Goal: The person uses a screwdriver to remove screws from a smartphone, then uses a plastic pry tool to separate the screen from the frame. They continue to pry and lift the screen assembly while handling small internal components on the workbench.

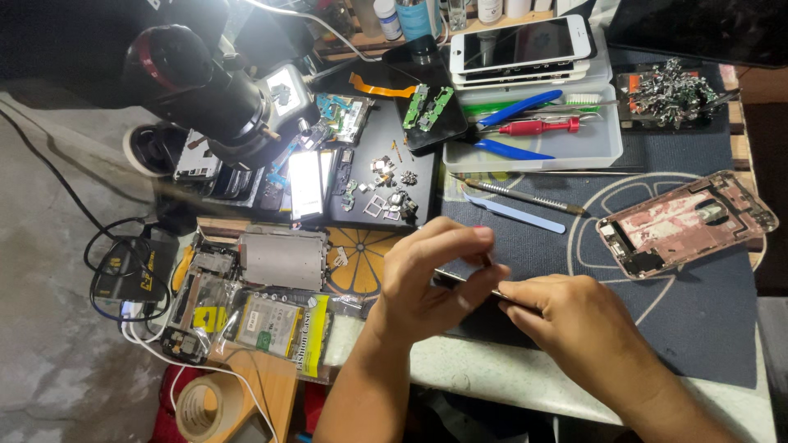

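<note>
- Roll of tape (199,408): lying at the lower left, below the worktop's front edge and beside a wooden piece.
- Packaged parts in clear bags (275,324): crowding the left end of the worktop, with a grey metal plate (284,256) lying just behind them.
- Microscope (212,90): leaning in from the upper left and overhanging a dark tray of small screws and brackets (386,193), so room above that area is being limited.
- Left hand (431,275): hovering over the front of the dark mat (698,312), thumb and fingertips pressed together in a pinch around the near end of a thin metal tool (468,281); what lies under the fingertips cannot be told.
- Right hand (574,320): sitting just beside the left hand, fingers curled and closing on the other end of the same thin metal tool.
- Flat pry tools (517,205): lying on the mat behind both hands, well apart from them.
- White tray (533,148): holding blue-handled pliers and a red screwdriver, with stacked phones (521,45) resting on its far rim.
- Pink phone housing (685,221): lying open at the right, near the mat's right edge.
- Open room: bare mat is stretching between the right hand and the housing, and the pale worktop (492,373) edge is running in front of the wrists.
</note>
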